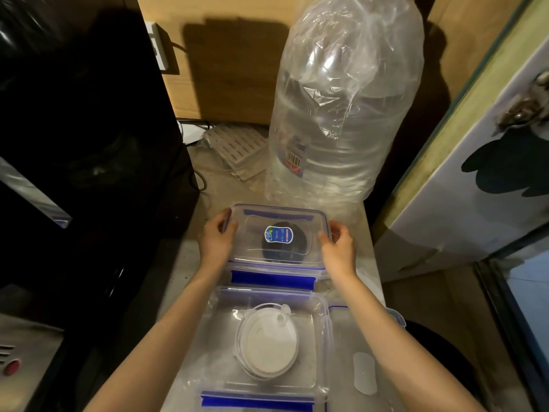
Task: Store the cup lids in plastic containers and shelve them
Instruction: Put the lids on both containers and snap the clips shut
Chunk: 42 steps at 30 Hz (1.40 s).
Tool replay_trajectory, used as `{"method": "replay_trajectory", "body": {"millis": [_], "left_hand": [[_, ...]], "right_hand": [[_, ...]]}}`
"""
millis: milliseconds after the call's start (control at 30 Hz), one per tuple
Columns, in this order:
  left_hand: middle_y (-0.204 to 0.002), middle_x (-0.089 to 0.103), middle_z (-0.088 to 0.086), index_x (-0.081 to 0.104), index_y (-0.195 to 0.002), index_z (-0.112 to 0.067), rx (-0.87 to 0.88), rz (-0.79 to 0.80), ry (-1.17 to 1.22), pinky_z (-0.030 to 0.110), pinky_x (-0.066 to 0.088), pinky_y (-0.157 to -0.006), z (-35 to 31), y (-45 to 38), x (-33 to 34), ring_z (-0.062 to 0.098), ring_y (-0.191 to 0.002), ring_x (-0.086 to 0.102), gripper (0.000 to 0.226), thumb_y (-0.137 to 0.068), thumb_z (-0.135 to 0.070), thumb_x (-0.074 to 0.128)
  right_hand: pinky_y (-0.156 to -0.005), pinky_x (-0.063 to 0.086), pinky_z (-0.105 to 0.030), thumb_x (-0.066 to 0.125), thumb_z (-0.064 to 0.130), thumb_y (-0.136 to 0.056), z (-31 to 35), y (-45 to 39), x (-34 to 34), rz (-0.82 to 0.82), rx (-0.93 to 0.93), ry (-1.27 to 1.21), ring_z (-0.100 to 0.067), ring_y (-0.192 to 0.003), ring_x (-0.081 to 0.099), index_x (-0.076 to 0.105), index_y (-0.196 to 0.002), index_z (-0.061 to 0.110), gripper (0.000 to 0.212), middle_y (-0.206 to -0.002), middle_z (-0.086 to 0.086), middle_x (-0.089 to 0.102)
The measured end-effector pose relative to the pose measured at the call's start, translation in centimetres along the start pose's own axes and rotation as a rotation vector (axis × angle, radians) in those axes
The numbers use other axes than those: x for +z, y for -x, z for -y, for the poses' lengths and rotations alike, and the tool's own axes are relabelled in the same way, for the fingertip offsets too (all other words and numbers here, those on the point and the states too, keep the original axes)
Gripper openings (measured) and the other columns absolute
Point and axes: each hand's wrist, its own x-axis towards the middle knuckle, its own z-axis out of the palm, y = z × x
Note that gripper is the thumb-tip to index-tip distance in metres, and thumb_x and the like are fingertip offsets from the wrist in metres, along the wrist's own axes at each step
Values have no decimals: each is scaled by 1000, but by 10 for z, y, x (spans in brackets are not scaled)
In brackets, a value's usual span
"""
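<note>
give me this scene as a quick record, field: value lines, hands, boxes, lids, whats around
left hand: grips left edge of far box
right hand: grips right edge of far box
far box: clear, lid on, blue label on top, dark lids inside
near box: clear, open, holds white lids
loose box lid: lies right of near box
big bag: clear plastic, stands behind far box
surface: counter
</note>
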Motion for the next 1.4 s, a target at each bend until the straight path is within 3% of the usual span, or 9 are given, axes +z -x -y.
{"method": "replay_trajectory", "body": {"millis": [133,300,400,500,567,700,1033,1233,1400], "left_hand": [[-138,51,11,43,-136,-12,12,87,-28,26,39,-89,0,-5,-6,26,-122,50,44,-93,-23,49],[-150,33,12,21,-145,-18,-215,206,-169,43,39,-102,9,-3,-19,32,-131,40,75,-85,-42,58],[-136,50,11,34,-138,-17,-293,348,-219,30,52,-74,13,7,-22,22,-101,56,63,-86,-43,56],[-120,57,7,39,-133,-17,-293,374,-107,19,46,-52,18,10,-21,12,-79,57,53,-87,-39,55],[-120,57,6,38,-133,-18,-272,366,-80,19,48,-54,20,12,-21,16,-87,57,53,-88,-40,54],[-132,54,7,34,-136,-26,-252,354,-74,25,52,-68,26,17,-21,22,-101,58,57,-86,-48,51],[-131,55,9,36,-136,-25,-264,330,-69,29,52,-70,23,21,-20,30,-109,59,56,-87,-48,50],[-136,52,11,29,-139,-26,-316,282,-44,45,51,-93,22,28,-17,33,-114,56,61,-87,-56,43],[-140,47,10,23,-142,-25,-336,177,-89,44,52,-90,26,38,-24,34,-109,60,62,-90,-58,31]], "right_hand": [[-99,44,-39,58,20,-88,4,-7,-5,47,88,0,-29,-121,51,43,-131,11,46,-135,-11,51],[-94,50,-45,65,47,-77,-4,-8,-18,120,298,25,-30,-107,60,47,-128,9,66,-121,-12,60],[-78,57,-37,65,49,-77,-5,-3,-23,263,429,-16,-29,-94,66,46,-127,15,64,-118,-11,62],[-70,58,-38,62,48,-81,-6,3,-21,362,480,-18,-29,-81,69,48,-111,20,44,-102,-13,68],[-68,57,-38,56,48,-85,-9,7,-18,375,485,-15,-26,-74,68,47,-97,21,31,-82,-10,67],[-68,57,-38,54,51,-85,-11,12,-16,362,432,-18,-25,-75,69,46,-78,26,27,-79,-8,68],[-73,60,-38,55,60,-79,-15,22,-13,223,376,27,-27,-86,70,49,-96,17,46,-101,-11,68],[-86,55,-45,44,63,-83,-18,33,-14,246,430,-31,-29,-93,68,56,-98,14,52,-105,-14,69],[-90,53,-51,50,45,-88,-24,55,-20,265,383,-29,-36,-99,66,55,-110,11,41,-108,-23,66]]}}
